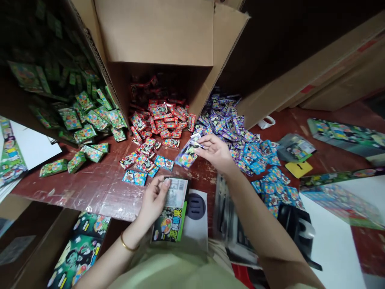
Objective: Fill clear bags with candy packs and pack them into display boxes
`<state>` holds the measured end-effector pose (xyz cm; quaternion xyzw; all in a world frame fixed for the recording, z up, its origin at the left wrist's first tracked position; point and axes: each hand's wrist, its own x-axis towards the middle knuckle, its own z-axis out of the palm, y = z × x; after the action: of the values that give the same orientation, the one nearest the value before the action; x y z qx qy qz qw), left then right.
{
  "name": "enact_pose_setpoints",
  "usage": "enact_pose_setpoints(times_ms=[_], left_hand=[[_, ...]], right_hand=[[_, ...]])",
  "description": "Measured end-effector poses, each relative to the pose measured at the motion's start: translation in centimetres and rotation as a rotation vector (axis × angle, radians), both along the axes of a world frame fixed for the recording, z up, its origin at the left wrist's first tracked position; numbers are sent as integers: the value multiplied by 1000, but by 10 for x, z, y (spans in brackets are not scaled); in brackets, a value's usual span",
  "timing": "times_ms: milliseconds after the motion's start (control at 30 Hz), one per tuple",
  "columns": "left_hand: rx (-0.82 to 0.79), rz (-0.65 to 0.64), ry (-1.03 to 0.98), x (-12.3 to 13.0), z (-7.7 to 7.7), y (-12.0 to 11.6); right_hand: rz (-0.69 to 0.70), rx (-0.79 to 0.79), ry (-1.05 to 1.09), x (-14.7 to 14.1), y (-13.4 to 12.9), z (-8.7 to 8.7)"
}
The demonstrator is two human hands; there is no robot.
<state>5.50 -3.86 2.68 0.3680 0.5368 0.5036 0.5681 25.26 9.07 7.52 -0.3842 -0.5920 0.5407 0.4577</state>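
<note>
My left hand (153,198) grips a flat printed candy box (168,224), black and green with a barcode label near its top. My right hand (215,152), thumb and fingers pinched, holds a purple candy packet (187,156) above the table, up and to the right of the box. Just behind that packet lies a heap of purple packets (222,118). Red packets (165,118) spill from a cardboard carton, and a few blue packets (134,177) lie between them and my left hand.
Tall cardboard cartons (159,32) stand along the back. Green packets (96,116) are at left, more blue packets (275,188) at right. A black tape dispenser (296,228), a yellow tag (298,168) and a white tape ring (266,122) sit on the right. Printed boxes (80,253) fill a carton lower left.
</note>
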Motion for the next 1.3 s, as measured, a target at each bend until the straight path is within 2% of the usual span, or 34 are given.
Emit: enact_pose_setpoints(times_ms=[167, 233, 300, 400, 467, 533, 667, 700, 767, 800, 900, 967, 1067, 1133, 1200, 1300], left_hand=[[9, -28, 42, 4, -1, -17], [8, -38, 73, 4, 0, -20], [11, -17, 97, 2, 1, -20], [1, 59, 74, -3, 1, -20], [-22, 86, 34, -8, -2, -20], [-53, 87, -4, -12, -6, -20], [-78, 103, -26, -21, -11, -21], [-74, 119, -18, -23, -12, -21], [-77, 154, -2, -27, -13, -21], [-88, 165, 0, -28, -13, -22], [-119, 157, -20, -29, -13, -22], [-116, 152, -25, -29, -13, -22], [-119, 174, -45, -34, -14, -21], [-132, 201, -67, -39, -17, -20], [-142, 227, -80, -44, -21, -18], [-135, 233, -76, -46, -25, -14]], right_hand=[[585, 92, -303, -28, 5, 13], [740, 158, -358, -38, -1, 15], [707, 160, -379, -42, -10, 11], [527, 141, -385, -40, -21, -2], [513, 157, -386, -37, -23, -12], [590, 156, -392, -40, -21, -21], [925, 184, -409, -62, -4, -31], [966, 200, -412, -70, 3, -33], [900, 224, -421, -85, 20, -36], [801, 234, -435, -92, 30, -38], [381, 353, -602, -107, 64, -47], [164, 464, -726, -112, 82, -54], [50, 533, -766, -102, 92, -60], [-82, 428, -645, -86, 85, -61], [-168, 156, -390, -67, 69, -59], [-68, -301, -18, -49, 31, -54]])
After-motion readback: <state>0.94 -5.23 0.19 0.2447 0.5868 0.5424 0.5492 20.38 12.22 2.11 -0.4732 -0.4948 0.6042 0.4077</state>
